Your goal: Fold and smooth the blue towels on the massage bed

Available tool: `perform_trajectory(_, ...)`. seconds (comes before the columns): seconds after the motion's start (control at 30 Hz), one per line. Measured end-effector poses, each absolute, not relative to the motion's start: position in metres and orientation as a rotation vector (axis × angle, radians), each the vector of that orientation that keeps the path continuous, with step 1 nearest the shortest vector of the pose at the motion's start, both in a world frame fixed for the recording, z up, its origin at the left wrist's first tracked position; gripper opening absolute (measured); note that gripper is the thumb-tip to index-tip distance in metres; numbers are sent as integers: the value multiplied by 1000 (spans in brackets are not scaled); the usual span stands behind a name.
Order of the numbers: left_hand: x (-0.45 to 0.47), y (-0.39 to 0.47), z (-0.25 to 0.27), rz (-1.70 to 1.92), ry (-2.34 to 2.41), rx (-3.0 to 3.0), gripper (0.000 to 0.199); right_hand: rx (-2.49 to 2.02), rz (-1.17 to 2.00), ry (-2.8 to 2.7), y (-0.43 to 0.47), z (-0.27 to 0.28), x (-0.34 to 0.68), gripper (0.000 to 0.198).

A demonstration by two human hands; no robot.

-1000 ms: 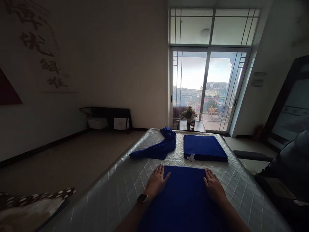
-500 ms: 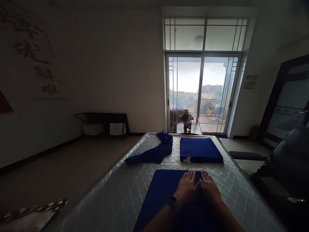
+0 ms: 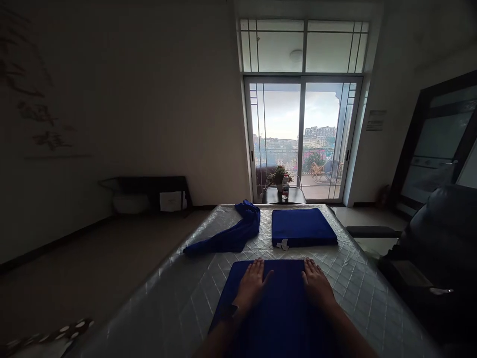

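Observation:
A folded blue cloth (image 3: pixel 283 308) lies flat on a silver quilted mattress (image 3: pixel 164 298) right before me. My left hand (image 3: pixel 252 284) rests palm down on its left part, fingers stretched forward and thumb apart; a dark watch is on that wrist. Along the cloth's right edge lies my right hand (image 3: pixel 317 282), also flat with fingers extended. Farther off, a neatly folded stack of blue cloth (image 3: pixel 303 226) shows a white tag at its near left corner. To its left, a crumpled blue cloth (image 3: pixel 234 231) trails toward the mattress's left edge.
Beyond the mattress stands a small dark table (image 3: pixel 294 195) with a potted plant (image 3: pixel 278 176) and a bottle (image 3: pixel 285 186), before a sliding glass door (image 3: pixel 276 124). A dark bench (image 3: pixel 152 184) is against the left wall. At right is a black leather chair (image 3: pixel 436 228).
My hands have moved apart over the folded cloth, the left one sliding leftward from the middle. The whole view has shifted slightly to the right.

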State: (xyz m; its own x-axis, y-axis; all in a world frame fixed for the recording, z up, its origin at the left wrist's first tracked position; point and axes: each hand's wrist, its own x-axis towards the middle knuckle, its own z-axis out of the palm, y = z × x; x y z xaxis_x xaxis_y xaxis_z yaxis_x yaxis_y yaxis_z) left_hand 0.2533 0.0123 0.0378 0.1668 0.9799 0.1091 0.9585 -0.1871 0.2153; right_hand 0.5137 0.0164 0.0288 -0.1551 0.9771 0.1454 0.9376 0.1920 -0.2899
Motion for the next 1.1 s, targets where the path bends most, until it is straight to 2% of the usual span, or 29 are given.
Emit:
perform_trajectory(0.2,173,0,30,382,2119,2216,89,-1828,141,-2182,20,21,514,65)
perform_trajectory(0.53,168,-3,32,442,2110,2139,92,-1707,-110,-2248,18,25,509,62)
perform_trajectory(0.77,167,-3,31,473,2097,2132,94,-1850,146,-2284,24,20,511,68)
perform_trajectory(1.1,167,-6,34,431,2109,2138,92,-1919,134,-2377,15,37,512,70)
